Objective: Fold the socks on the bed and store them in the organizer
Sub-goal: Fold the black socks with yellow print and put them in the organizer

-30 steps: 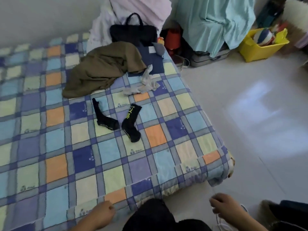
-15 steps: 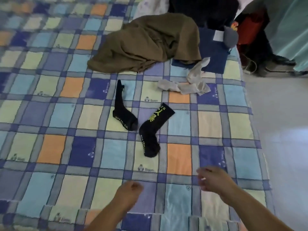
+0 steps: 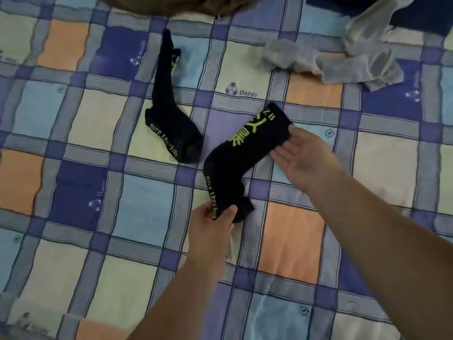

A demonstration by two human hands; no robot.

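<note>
Both hands have come onto the near black sock (image 3: 235,163) since half a second back, when they hovered short of it with nothing in them. Left hand (image 3: 210,229) pinches the toe end, thumb on top over the yellow lettering, fingers under. Right hand (image 3: 297,153) lies palm-up at the cuff, fingers fairly straight and slipped beneath the cuff edge; whether the thumb clamps down I cannot tell. Sock lies between the two hands, bent at the heel, knit black with yellow print along sole and leg.

Second black sock (image 3: 169,116) lies just beyond and left of the left hand, apart from it, same yellow sole text (leg narrow, partly folded on itself). View has closed in; both socks lie as before.

Beyond the right hand, a crumpled pair of thin pale grey socks (image 3: 343,55), limp and semi-sheer. Olive-brown garment (image 3: 171,3) at the far edge, mostly cut off. Bedcover (image 3: 73,182) is quilted cotton-like check: blue, cream, orange squares with striped grey bands.
</note>
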